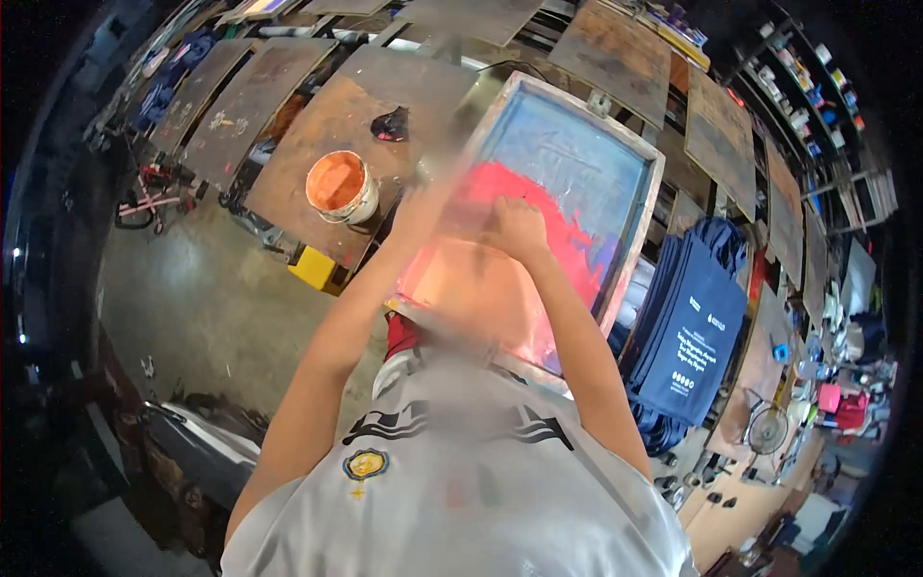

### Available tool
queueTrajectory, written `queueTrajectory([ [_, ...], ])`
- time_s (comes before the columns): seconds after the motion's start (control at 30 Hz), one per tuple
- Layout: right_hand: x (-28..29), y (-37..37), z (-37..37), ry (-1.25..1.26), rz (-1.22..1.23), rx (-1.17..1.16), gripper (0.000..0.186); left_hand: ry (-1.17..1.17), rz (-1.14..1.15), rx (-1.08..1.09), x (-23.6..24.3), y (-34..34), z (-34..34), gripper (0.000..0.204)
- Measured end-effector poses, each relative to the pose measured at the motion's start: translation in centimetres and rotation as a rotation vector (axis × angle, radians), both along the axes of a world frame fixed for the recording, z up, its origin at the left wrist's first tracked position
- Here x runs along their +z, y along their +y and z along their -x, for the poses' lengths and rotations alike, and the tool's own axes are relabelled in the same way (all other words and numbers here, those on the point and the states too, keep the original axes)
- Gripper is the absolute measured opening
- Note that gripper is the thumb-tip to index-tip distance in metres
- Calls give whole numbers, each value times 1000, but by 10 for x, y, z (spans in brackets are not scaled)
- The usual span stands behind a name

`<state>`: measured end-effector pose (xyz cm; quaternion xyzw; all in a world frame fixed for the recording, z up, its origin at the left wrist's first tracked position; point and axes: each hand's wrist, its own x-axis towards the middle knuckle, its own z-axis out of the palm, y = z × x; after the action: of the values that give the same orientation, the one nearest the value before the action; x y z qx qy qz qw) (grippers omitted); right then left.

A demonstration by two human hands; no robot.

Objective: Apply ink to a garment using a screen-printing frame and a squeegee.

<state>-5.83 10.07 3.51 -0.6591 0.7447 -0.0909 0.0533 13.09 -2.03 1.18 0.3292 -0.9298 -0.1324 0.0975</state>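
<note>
At the left a white bucket [363, 208] of orange paint [336, 181] stands on a stained board [288, 183], near a dark scrap [391, 125] on the same board. Next comes the left hand [420, 210], by the left side of the frame; it is too blurred to tell whether it is released or grasping something. The wooden frame [654, 183] lies tilted before the person, its blue screen [567, 149] part covered by red paint [565, 233] with a ragged upper and right edge. Over that red the right hand [519, 228] is curled in, knuckles up — what it grips, if anything, I cannot tell, since a smear hides the space between the hands. To spread the paint well, both hands would best press evenly and draw in one steady pass, so the coat comes out level; the ragged edge suggests uneven cover. Farther right, just beside the frame, lies a stack of navy bags [673, 317] — sleeves and forearms should be kept free of wet paint near them.
</note>
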Motion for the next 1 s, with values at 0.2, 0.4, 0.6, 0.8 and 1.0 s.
queueTrajectory([
  [0.2, -2, -22, 5, 6, -24, 263, 49, 202, 116, 138, -8, 40, -31, 58],
  [0.4, 0, -22, 3, -93, 10, 349, 48, 123, 83, 249, 2, 50, -36, 63],
  [0.6, -6, -16, 34, -111, -4, 189, 49, 15, 179, 41, -1, 17, 4, 68],
  [0.8, -3, -9, 36, -92, -53, -11, 55, 668, -607, -57, -25, -15, 32, 71],
  [1.0, -10, 10, 15, -111, -168, -34, 58, -132, 50, -175, 13, -4, 17, 65],
])
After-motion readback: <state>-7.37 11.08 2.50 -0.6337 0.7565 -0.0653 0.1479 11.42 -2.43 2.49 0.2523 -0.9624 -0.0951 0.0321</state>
